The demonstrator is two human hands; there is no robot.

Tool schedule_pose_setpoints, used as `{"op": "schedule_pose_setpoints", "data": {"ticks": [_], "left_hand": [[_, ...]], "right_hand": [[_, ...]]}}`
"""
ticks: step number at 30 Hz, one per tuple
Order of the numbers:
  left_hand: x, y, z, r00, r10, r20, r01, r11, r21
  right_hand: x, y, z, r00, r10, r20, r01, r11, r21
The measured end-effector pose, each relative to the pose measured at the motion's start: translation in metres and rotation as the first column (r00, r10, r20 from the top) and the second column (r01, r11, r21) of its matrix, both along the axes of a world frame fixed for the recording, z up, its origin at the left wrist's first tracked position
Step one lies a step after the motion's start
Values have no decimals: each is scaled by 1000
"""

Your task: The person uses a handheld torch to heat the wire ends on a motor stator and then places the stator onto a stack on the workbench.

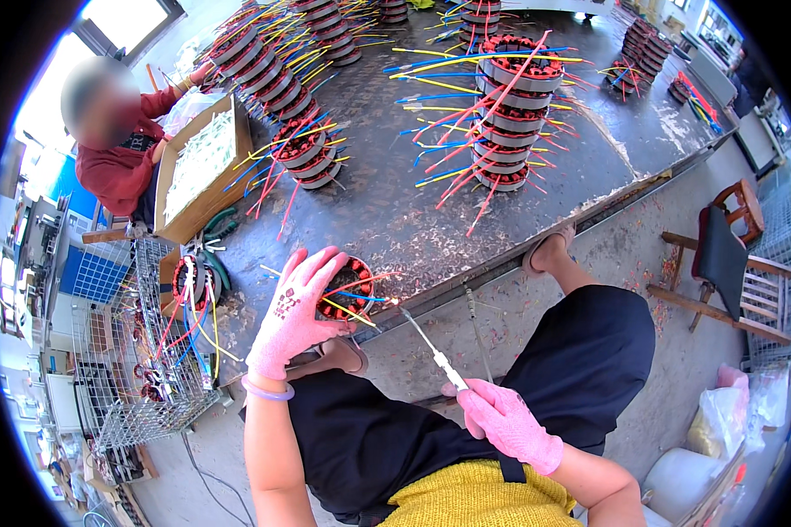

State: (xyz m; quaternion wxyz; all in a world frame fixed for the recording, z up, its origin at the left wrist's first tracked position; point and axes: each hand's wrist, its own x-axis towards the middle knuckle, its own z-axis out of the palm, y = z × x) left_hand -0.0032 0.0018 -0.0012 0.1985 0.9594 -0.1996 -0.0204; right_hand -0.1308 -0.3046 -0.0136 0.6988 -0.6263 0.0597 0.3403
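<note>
My left hand [301, 309], in a pink glove, is closed around a motor stator [360, 274] near the table's front edge. Red, blue and yellow wires stick out of this ring, some toward the right. In my pink-gloved right hand [508, 423] is a slim white-handled tool [446, 367] with a thin metal tube, slanting up to the left. Its tip is close to the end of the blue wire [373, 299], where a small orange glow shows. Whether tip and wire touch, I cannot tell.
Stacked stators [518, 114] with wires fanning out stand across the dark table [387, 211]. Left of my hand are another stator [195, 285], green-handled pliers [215, 237] and a cardboard box [237, 145]. A wire basket [141, 413] hangs there. Beyond sits a co-worker [119, 167]; a wooden chair [721, 259] stands right.
</note>
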Motion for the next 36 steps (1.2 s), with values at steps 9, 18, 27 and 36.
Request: {"op": "schedule_pose_setpoints", "data": {"ticks": [9,18,27,36], "left_hand": [[0,0,-1,1000,-2,3,2,1000,5],[0,0,-1,1000,-13,27,13,1000,4],[0,-1,0,1000,-8,22,8,1000,4],[0,-1,0,1000,-13,22,13,1000,9]], "right_hand": [[-1,-2,-1,1000,15,10,-15,999,-31],[0,-1,0,1000,-7,-13,7,1000,-13],[0,-2,-4,1000,7,10,-6,1000,-18],[-1,-1,-3,1000,-4,1,4,1000,-22]]}}
